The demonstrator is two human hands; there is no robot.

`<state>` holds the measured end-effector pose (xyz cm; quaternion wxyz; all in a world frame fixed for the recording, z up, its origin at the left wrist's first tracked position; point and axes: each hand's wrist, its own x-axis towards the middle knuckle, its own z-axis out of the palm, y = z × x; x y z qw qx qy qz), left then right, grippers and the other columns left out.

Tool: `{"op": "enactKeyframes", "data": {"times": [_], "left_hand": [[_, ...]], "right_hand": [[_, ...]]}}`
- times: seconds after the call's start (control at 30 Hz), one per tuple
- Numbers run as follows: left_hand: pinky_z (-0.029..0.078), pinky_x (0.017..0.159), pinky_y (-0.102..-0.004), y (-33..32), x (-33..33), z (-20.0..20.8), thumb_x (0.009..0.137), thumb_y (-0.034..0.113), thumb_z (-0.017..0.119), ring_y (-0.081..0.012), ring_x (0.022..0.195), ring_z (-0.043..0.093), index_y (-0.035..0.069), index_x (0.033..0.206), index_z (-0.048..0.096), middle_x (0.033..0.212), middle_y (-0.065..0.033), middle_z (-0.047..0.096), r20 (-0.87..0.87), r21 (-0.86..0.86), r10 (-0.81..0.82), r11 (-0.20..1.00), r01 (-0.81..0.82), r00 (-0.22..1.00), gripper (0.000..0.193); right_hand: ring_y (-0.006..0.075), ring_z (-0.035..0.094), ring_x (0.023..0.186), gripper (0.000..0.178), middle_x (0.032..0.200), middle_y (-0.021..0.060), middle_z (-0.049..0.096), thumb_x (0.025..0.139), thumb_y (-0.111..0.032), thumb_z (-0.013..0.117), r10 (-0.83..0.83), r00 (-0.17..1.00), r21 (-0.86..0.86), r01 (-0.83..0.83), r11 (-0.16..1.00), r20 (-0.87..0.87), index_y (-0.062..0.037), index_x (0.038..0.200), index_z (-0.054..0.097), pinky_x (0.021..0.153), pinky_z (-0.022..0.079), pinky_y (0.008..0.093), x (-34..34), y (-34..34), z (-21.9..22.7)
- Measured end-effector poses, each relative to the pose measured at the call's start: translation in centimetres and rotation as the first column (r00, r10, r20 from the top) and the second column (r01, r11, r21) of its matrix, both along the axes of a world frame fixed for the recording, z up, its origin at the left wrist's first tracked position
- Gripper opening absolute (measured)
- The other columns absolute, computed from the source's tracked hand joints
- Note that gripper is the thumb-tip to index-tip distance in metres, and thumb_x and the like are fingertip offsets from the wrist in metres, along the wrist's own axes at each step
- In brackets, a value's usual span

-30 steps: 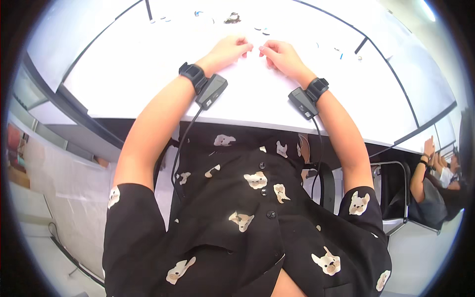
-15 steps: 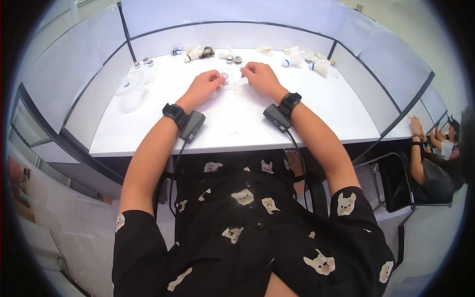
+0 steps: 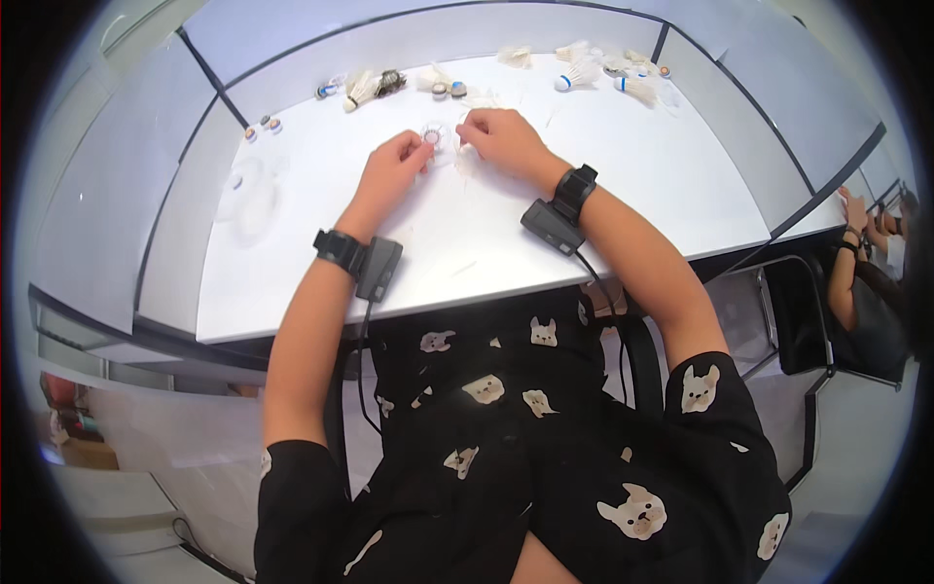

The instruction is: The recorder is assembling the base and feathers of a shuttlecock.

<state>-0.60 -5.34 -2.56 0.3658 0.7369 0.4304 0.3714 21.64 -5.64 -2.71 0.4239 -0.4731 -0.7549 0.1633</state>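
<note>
My left hand (image 3: pixel 396 164) is closed, its thumb and fingers pinching a translucent round piece with a ring in its middle (image 3: pixel 434 135), which looks like a shuttlecock skirt. Close on its right, my right hand (image 3: pixel 502 138) is closed too, fingertips pressed together beside that piece. Whatever those fingertips hold, if anything, is too small to make out. Pale whitish scraps (image 3: pixel 465 167) lie under the right fingers. Just beyond the hands sit two short, round shuttlecock bases (image 3: pixel 449 91).
Feather shuttlecocks (image 3: pixel 579 74) lie along the back of the white table (image 3: pixel 506 234), with a dark feathery clump (image 3: pixel 391 82) farther left. Small round bases (image 3: pixel 264 127) and blurred clear pieces (image 3: pixel 255 200) are at the left. Grey partitions (image 3: pixel 769 146) enclose the table. Another person's arm (image 3: pixel 848 263) shows at far right.
The whole view has turned, so the table sits tilted. My right hand is a little nearer the round piece, which my left hand still pinches.
</note>
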Motion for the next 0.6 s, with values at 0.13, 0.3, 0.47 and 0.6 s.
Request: {"op": "enactKeyframes", "data": {"times": [0.13, 0.3, 0.47, 0.6], "left_hand": [[0.043, 0.063, -0.0248, -1.0, 0.1, 0.3, 0.096, 0.023, 0.062, -0.0082, 0.066, 0.054, 0.002, 0.089, 0.063, 0.071, -0.0017, 0.063, -0.018, 0.009, 0.032, 0.999, -0.032, 0.999, 0.023], [0.040, 0.061, -0.0233, -0.6, -0.5, 0.1, 0.096, 0.022, 0.062, -0.0065, 0.065, 0.053, 0.003, 0.089, 0.063, 0.071, -0.0002, 0.062, -0.005, -0.015, 0.015, 1.000, -0.015, 1.000, 0.020], [0.038, 0.058, -0.0224, -0.1, -1.3, -1.1, 0.097, 0.020, 0.061, -0.0045, 0.063, 0.049, 0.005, 0.086, 0.061, 0.070, 0.0026, 0.060, 0.051, -0.050, 0.041, 0.998, -0.039, 0.998, 0.019], [0.038, 0.059, -0.0220, -0.1, -1.8, -1.1, 0.098, 0.022, 0.061, -0.0044, 0.064, 0.050, 0.005, 0.087, 0.061, 0.070, 0.0024, 0.060, 0.017, -0.061, 0.049, 0.997, -0.047, 0.999, 0.020]], "right_hand": [[0.0328, 0.066, 0.081, 0.033, 0.087, 0.0170, 0.070, 0.093, -0.036, 0.059, -0.016, 0.999, -0.180, 0.024, 0.983, 0.046, -0.0043, 0.094, 0.071, 0.075, 0.051, 0.0407, -0.3, -1.0, 1.4], [0.0329, 0.068, 0.078, 0.030, 0.084, 0.0150, 0.071, 0.092, -0.036, 0.060, -0.061, 0.998, -0.173, 0.061, 0.983, 0.010, -0.0080, 0.093, 0.072, 0.073, 0.052, 0.0414, -1.2, -1.4, 1.2], [0.0347, 0.067, 0.073, 0.029, 0.079, 0.0148, 0.071, 0.092, -0.035, 0.060, -0.108, 0.993, -0.120, 0.101, 0.988, -0.051, -0.0087, 0.088, 0.072, 0.069, 0.052, 0.0449, -1.6, -1.3, 0.6], [0.0348, 0.067, 0.073, 0.029, 0.077, 0.0157, 0.070, 0.092, -0.034, 0.060, -0.122, 0.986, -0.147, 0.104, 0.984, -0.118, -0.0081, 0.088, 0.071, 0.069, 0.051, 0.0444, -1.9, -1.2, 0.2]]}}
